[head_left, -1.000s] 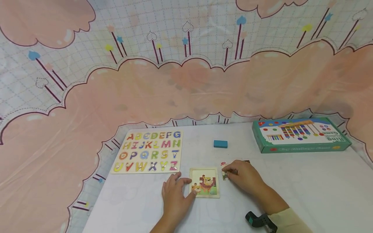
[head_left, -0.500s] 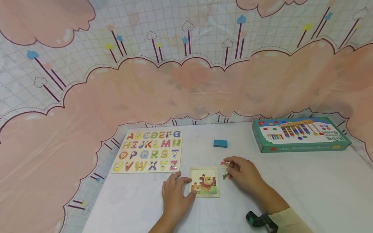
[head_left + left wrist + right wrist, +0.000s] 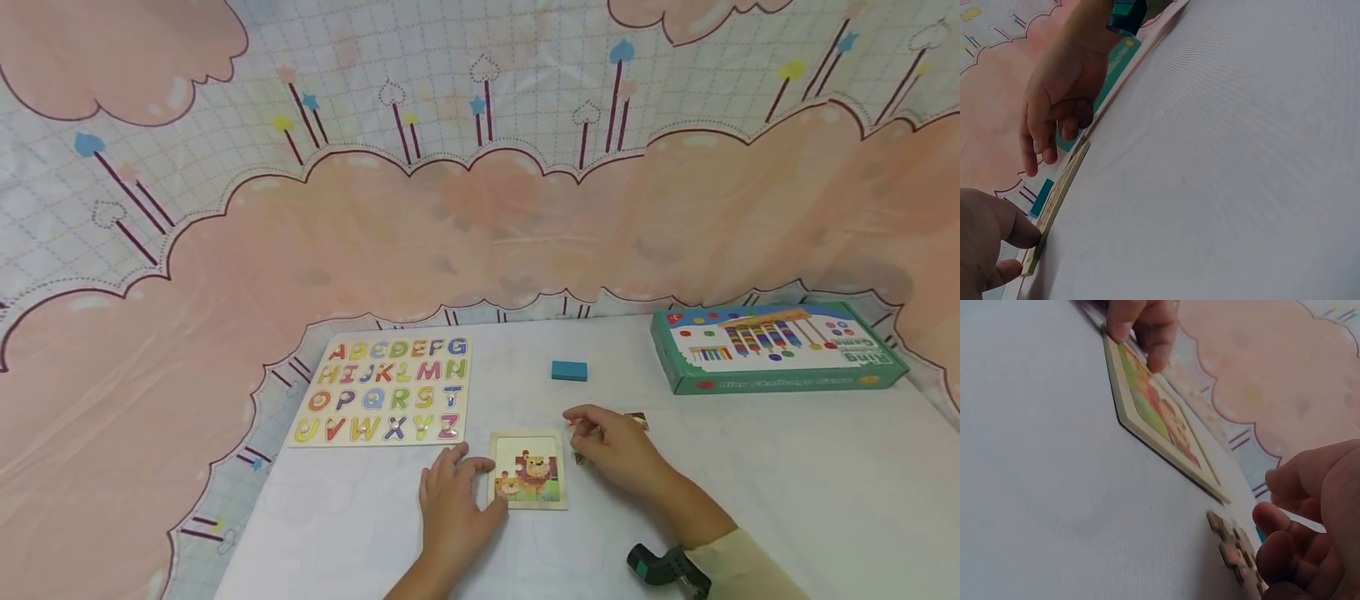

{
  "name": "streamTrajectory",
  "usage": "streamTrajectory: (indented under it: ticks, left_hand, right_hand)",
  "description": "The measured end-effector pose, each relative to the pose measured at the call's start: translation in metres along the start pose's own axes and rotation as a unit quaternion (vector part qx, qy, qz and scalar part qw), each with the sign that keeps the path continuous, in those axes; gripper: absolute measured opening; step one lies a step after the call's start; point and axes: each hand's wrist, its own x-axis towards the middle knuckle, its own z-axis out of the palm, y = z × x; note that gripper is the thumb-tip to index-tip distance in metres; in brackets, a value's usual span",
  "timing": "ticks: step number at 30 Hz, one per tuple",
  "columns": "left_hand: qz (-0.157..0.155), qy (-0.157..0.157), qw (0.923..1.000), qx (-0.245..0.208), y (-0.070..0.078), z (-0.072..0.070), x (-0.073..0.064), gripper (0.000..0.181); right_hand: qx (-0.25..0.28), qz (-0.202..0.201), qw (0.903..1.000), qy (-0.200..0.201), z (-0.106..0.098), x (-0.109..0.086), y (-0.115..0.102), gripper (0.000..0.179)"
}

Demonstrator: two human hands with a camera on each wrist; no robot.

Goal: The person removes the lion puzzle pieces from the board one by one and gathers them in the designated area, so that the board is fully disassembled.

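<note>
A small wooden jigsaw tray (image 3: 504, 447) lies on the white table, with lion-picture pieces (image 3: 536, 471) filling its lower and right parts. My left hand (image 3: 459, 510) holds the tray at its lower left, thumb at the corner and index finger on the left edge. To the right of the tray my right hand (image 3: 621, 452) hovers with loosely bent fingers. In the right wrist view its fingertips (image 3: 1272, 550) are close over loose jigsaw pieces (image 3: 1233, 553), with nothing seen gripped. The hand partly hides these pieces; a dark-edged piece (image 3: 637, 420) shows behind it.
An alphabet board (image 3: 378, 392) lies at the left of the table. Behind the tray is a blue block (image 3: 569, 371). A green ring game box (image 3: 780, 348) stands at the back right, before a patterned cloth backdrop (image 3: 480, 225). A black device (image 3: 667, 571) is on the right wrist.
My right hand has shifted slightly left over the loose pieces, uncovering the dark-edged piece behind it and covering more of the one by the tray. My left hand stays on the tray.
</note>
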Motion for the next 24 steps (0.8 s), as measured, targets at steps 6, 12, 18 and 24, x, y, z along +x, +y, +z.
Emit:
streamTrajectory:
  ticks: [6, 12, 18, 24]
  left_hand:
    - [0.007, -0.002, 0.9998, -0.020, 0.001, 0.000, -0.001, 0.036]
    - [0.015, 0.009, 0.9993, -0.032, 0.005, 0.004, 0.000, 0.037]
    - [0.010, 0.011, 0.9997, -0.019, 0.010, 0.011, 0.002, 0.042]
    - [0.005, 0.006, 0.9999, -0.009, 0.014, 0.014, 0.002, 0.044]
  right_hand:
    - [-0.019, -0.042, 0.9978, -0.047, 0.008, 0.002, -0.008, 0.025]
    - [-0.024, -0.071, 0.9940, -0.080, 0.015, 0.002, -0.022, 0.026]
    - [-0.047, -0.099, 0.9885, -0.105, 0.024, 0.006, -0.028, 0.025]
    - [-0.104, -0.116, 0.9795, -0.128, 0.033, 0.007, -0.033, 0.026]
